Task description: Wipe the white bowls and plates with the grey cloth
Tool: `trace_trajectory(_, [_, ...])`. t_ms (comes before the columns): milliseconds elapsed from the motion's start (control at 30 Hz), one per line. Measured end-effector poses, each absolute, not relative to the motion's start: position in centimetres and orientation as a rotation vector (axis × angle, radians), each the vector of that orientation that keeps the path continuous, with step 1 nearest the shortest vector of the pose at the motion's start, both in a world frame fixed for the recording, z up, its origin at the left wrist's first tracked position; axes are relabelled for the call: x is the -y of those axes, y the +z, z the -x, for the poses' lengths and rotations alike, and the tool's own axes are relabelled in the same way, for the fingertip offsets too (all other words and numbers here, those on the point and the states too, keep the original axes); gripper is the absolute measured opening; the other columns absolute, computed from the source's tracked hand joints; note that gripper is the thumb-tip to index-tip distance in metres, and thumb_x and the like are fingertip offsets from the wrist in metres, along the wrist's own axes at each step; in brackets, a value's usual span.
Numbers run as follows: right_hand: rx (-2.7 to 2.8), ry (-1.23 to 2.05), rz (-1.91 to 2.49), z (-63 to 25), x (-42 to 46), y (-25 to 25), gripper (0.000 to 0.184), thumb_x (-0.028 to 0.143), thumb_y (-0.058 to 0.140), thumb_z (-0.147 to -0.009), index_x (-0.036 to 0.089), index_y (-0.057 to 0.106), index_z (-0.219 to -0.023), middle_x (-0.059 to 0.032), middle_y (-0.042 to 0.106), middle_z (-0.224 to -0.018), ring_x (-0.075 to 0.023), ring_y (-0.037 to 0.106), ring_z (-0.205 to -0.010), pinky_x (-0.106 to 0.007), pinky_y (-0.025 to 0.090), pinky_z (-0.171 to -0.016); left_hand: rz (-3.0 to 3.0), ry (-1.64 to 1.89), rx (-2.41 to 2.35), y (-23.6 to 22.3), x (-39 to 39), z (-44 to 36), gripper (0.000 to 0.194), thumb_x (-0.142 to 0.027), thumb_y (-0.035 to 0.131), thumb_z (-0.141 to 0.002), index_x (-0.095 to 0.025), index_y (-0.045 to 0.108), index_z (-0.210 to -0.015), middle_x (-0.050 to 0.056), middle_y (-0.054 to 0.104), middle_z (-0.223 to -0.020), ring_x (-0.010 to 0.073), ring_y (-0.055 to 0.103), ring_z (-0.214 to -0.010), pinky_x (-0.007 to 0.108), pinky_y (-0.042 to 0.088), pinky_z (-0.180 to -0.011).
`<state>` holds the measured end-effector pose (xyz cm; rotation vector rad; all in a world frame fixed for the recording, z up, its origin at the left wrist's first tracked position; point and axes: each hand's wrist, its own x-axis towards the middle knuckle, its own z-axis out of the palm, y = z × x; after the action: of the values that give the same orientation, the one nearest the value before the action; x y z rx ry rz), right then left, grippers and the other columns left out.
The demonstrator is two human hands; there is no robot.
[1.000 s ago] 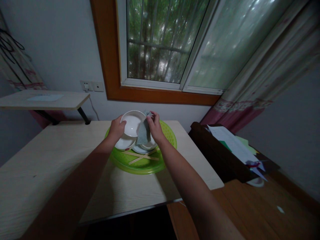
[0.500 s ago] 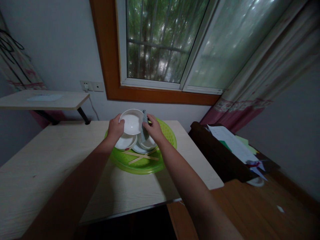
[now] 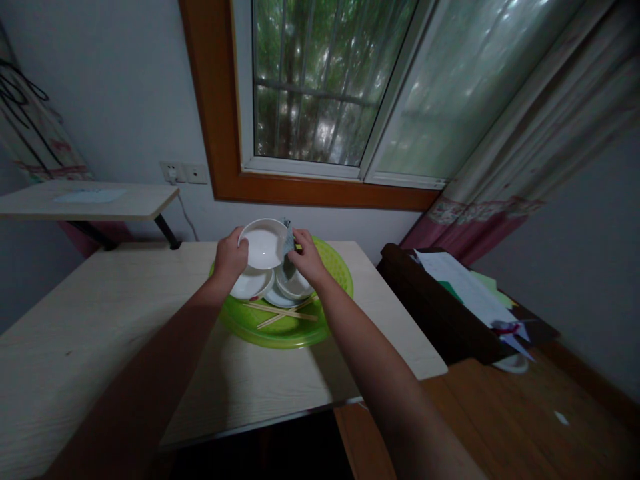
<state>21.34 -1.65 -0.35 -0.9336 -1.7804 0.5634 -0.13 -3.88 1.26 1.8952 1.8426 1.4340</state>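
At the left rim of the white bowl [image 3: 264,248], your left hand [image 3: 231,260] grips with the thumb inside; your right hand [image 3: 306,257] pinches the grey-green cloth [image 3: 289,252] at the opposite side. Bowl is tilted above the green tray [image 3: 285,340]. It looks ceramic: stiff, smooth, breakable, so the rim deserves a firm hold. Cloth should fold softly.

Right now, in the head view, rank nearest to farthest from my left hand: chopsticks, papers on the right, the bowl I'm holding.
1. White bowl: gripped at its left rim by your left hand.
2. Chopsticks: lower right of the hand, in the green tray.
3. Papers: far right, beyond the table.
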Motion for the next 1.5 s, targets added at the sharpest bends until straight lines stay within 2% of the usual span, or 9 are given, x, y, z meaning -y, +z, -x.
trace_trajectory(267, [1.778, 0.557, 0.885, -21.4, 1.7, -0.5, 0.056, 0.016, 0.057, -0.076, 0.022, 0.062, -0.132, -0.0083, 0.054, -0.125, -0.0234, 0.055, -0.121, -0.037, 0.053, -0.099, -1.888, 1.417, -1.865, 1.3, 3.8, 0.1, 0.043, -0.026, 0.043, -0.089, -0.014, 0.070, -0.120, 0.012, 0.076, -0.104, 0.0263, 0.070, -0.096, 0.036, 0.052, -0.091])
trace_trajectory(467, [1.705, 0.502, 1.010, -21.1, 1.3, -0.6, 0.056, 0.020, 0.063, -0.077, 0.018, 0.059, -0.133, -0.0103, 0.061, -0.124, -0.0217, 0.063, -0.103, -0.036, 0.055, -0.092, -1.962, 1.440, -1.829, 1.2, 3.9, 0.0, 0.043, -0.025, 0.043, -0.089, -0.014, 0.069, -0.122, 0.013, 0.076, -0.105, 0.0273, 0.071, -0.098, 0.037, 0.052, -0.091])
trace_trajectory(700, [1.789, 0.397, 1.152, -21.0, 1.7, 0.0, 0.018, 0.023, 0.060, -0.087, 0.017, 0.072, -0.099, -0.0061, 0.073, -0.099, -0.0204, 0.065, -0.091, -0.030, 0.050, -0.085, -2.029, 1.473, -1.725, 1.0, 4.0, -0.1, 0.044, -0.025, 0.044, -0.089, -0.015, 0.069, -0.124, 0.013, 0.076, -0.110, 0.0271, 0.071, -0.102, 0.037, 0.052, -0.093])
trace_trajectory(800, [1.819, 0.339, 1.211, -21.1, 1.9, 0.3, 0.019, 0.028, 0.058, -0.093, 0.017, 0.073, -0.095, -0.0050, 0.074, -0.093, -0.0190, 0.065, -0.085, -0.027, 0.046, -0.078, -2.035, 1.477, -1.697, 0.9, 3.9, -0.1, 0.044, -0.025, 0.044, -0.089, -0.014, 0.068, -0.124, 0.013, 0.076, -0.110, 0.0274, 0.071, -0.102, 0.038, 0.053, -0.093])
trace_trajectory(1033, [1.837, 0.180, 1.343, -21.0, 2.6, 1.2, 0.034, 0.039, 0.053, -0.100, 0.017, 0.071, -0.080, -0.0036, 0.070, -0.076, -0.0159, 0.058, -0.069, -0.025, 0.038, -0.067, -2.032, 1.443, -1.716, 1.0, 3.9, -0.3, 0.044, -0.025, 0.044, -0.088, -0.012, 0.068, -0.123, 0.014, 0.076, -0.110, 0.0282, 0.071, -0.102, 0.039, 0.053, -0.094])
trace_trajectory(1167, [1.857, 0.183, 1.364, -20.9, 2.6, 1.0, 0.034, 0.039, 0.052, -0.100, 0.018, 0.071, -0.082, -0.0047, 0.072, -0.079, -0.0168, 0.059, -0.070, -0.025, 0.039, -0.069, -2.040, 1.427, -1.730, 1.2, 4.2, -0.4, 0.044, -0.024, 0.044, -0.089, -0.013, 0.068, -0.124, 0.013, 0.076, -0.109, 0.0275, 0.071, -0.101, 0.039, 0.053, -0.094])
trace_trajectory(1333, [1.901, 0.291, 1.290, -21.0, 1.9, 0.2, 0.015, 0.024, 0.058, -0.093, 0.017, 0.071, -0.097, -0.0058, 0.074, -0.093, -0.0195, 0.064, -0.082, -0.026, 0.044, -0.075, -2.103, 1.409, -1.708, 1.0, 4.2, -0.2, 0.044, -0.024, 0.043, -0.090, -0.014, 0.068, -0.125, 0.013, 0.076, -0.112, 0.0268, 0.071, -0.104, 0.037, 0.052, -0.095])
trace_trajectory(1500, [1.909, 0.314, 1.322, -21.0, 1.8, 0.3, 0.016, 0.021, 0.059, -0.092, 0.016, 0.071, -0.101, -0.0077, 0.075, -0.099, -0.0218, 0.067, -0.090, -0.027, 0.047, -0.080, -2.139, 1.381, -1.715, 0.9, 4.1, -0.2, 0.043, -0.023, 0.044, -0.090, -0.015, 0.067, -0.126, 0.013, 0.076, -0.114, 0.0267, 0.071, -0.105, 0.037, 0.052, -0.095])
